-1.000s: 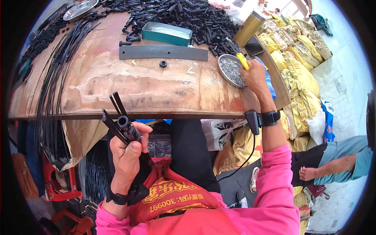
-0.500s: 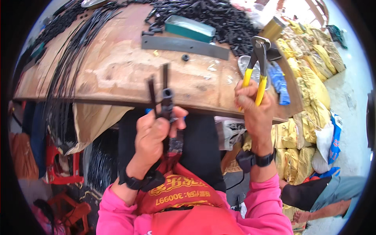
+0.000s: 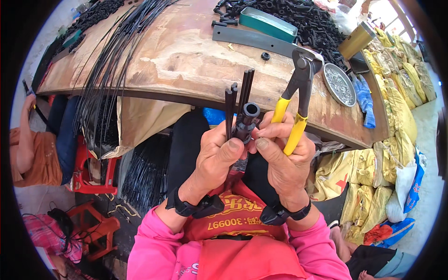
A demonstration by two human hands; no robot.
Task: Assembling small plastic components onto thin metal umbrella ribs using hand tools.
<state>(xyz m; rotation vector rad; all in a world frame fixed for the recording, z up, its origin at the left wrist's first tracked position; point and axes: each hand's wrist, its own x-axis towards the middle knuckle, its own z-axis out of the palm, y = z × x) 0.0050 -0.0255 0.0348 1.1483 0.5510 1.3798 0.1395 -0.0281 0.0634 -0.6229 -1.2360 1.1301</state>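
In front of me, my left hand (image 3: pixel 214 151) is closed round a black tubular fitting (image 3: pixel 246 123), its open round end facing up. Several thin black rods (image 3: pixel 246 86) stand up around the fitting. My right hand (image 3: pixel 291 170) is closed on end-cutting pincers (image 3: pixel 305 74) with yellow handles, their dark jaws pointing up and away from the fitting. The right thumb and fingertips also pinch together close beside the fitting; whatever lies between them is too small to make out. Both hands are just off the table's near edge, above my lap.
On the wooden table (image 3: pixel 186 60) lie long black rods (image 3: pixel 116 51), a grey metal bar (image 3: pixel 254 41), a teal tray (image 3: pixel 268 25), a heap of black parts (image 3: pixel 310 32) and a round metal dish (image 3: pixel 339 85). Yellow sacks (image 3: pixel 394 116) are stacked right; another person's arm (image 3: pixel 25 135) shows left.
My right hand has come left and down with the pincers, its fingertips now beside the fitting. My left hand with the fitting appears further right. The whole view has shifted.
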